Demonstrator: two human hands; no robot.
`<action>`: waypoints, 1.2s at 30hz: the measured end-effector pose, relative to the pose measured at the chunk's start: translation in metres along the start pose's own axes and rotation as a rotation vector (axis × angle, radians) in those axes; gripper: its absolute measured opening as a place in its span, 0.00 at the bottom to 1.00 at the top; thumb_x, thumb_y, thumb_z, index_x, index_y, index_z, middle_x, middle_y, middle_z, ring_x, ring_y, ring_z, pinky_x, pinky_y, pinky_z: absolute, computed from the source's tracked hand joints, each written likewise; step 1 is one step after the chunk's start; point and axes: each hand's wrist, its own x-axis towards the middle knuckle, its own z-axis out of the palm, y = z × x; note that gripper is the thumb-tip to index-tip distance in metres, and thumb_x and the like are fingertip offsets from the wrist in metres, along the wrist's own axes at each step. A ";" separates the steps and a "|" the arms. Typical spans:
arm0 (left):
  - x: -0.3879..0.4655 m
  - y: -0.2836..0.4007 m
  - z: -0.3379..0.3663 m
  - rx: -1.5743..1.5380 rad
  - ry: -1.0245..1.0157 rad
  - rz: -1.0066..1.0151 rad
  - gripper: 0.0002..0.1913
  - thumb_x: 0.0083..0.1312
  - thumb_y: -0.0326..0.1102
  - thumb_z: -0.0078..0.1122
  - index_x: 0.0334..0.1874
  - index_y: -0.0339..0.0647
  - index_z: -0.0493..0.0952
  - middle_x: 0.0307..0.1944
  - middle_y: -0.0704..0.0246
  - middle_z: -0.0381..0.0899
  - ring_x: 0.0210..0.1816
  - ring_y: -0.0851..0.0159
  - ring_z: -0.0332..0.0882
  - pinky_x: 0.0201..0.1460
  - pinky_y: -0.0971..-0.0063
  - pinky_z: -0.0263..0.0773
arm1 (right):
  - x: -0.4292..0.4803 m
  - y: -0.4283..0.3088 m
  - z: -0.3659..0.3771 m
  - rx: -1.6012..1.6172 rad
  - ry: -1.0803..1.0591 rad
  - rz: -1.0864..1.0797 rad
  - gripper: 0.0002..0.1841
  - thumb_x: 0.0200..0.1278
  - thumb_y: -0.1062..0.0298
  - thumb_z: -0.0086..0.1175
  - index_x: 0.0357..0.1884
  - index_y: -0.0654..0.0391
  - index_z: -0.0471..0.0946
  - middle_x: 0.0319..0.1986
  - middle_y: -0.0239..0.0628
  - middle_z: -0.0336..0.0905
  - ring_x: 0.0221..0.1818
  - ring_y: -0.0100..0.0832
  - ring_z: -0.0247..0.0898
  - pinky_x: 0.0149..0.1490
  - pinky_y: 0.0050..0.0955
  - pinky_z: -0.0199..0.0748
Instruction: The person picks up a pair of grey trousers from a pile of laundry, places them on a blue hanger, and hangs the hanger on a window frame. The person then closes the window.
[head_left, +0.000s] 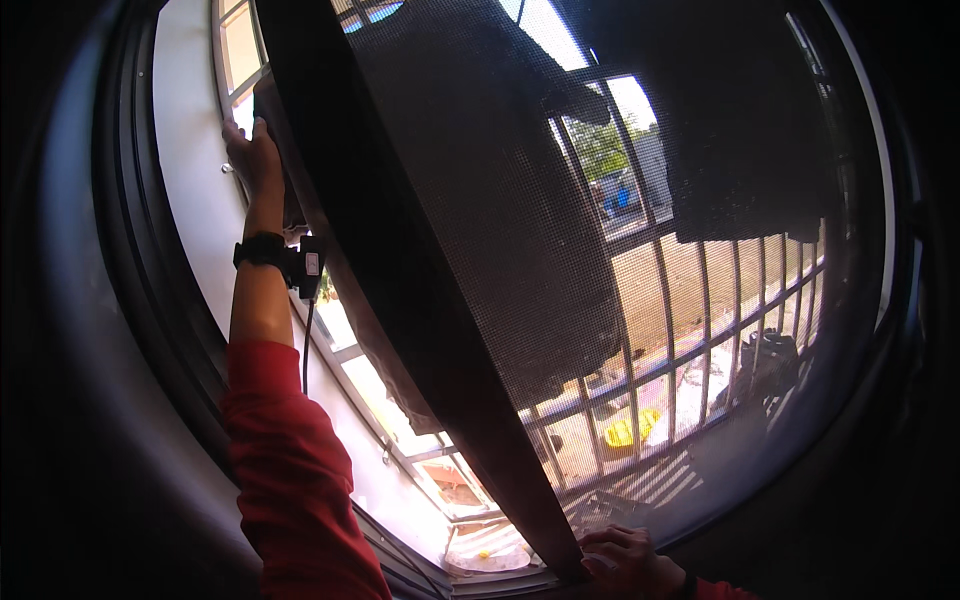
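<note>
My left hand (255, 154) reaches up through the gap at the left of a dark-framed window screen. A finger and the thumb are apart, with bright light between them. Just right of the thumb hangs a dark cloth (289, 161), partly hidden behind the screen's frame (420, 262). A black band with a small boxy device (306, 266) and a cable is on my left wrist. Low in the picture, my right hand (630, 559) has its bent fingers against the lower end of that frame; whether they grip it is unclear.
Metal window bars (705, 300) stand beyond the mesh. Large dark hanging shapes (742, 135), apparently clothes, block much of the view. Outside on the ground lies a yellow object (631, 429). A white window reveal (199, 150) borders the left side, with a window track (502, 583) below.
</note>
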 end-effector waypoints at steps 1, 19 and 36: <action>-0.022 0.002 -0.007 -0.026 0.019 0.022 0.31 0.68 0.36 0.55 0.70 0.27 0.59 0.70 0.43 0.62 0.72 0.44 0.62 0.73 0.59 0.59 | -0.001 0.004 -0.001 -0.007 -0.017 -0.018 0.11 0.53 0.72 0.68 0.37 0.60 0.79 0.41 0.38 0.82 0.37 0.39 0.83 0.36 0.32 0.83; -0.314 0.147 -0.150 -0.625 -0.772 -0.166 0.24 0.76 0.42 0.52 0.69 0.39 0.67 0.47 0.66 0.77 0.42 0.73 0.76 0.42 0.78 0.75 | -0.078 -0.056 -0.015 0.126 -0.342 0.106 0.06 0.58 0.71 0.64 0.33 0.58 0.78 0.36 0.38 0.82 0.35 0.41 0.81 0.33 0.34 0.80; -0.312 0.149 -0.160 -0.709 -0.748 -0.620 0.13 0.72 0.37 0.60 0.46 0.31 0.79 0.34 0.70 0.82 0.31 0.75 0.79 0.31 0.80 0.74 | -0.169 -0.171 0.022 -0.088 -0.223 0.459 0.06 0.57 0.72 0.65 0.32 0.61 0.79 0.35 0.40 0.82 0.33 0.42 0.81 0.34 0.33 0.79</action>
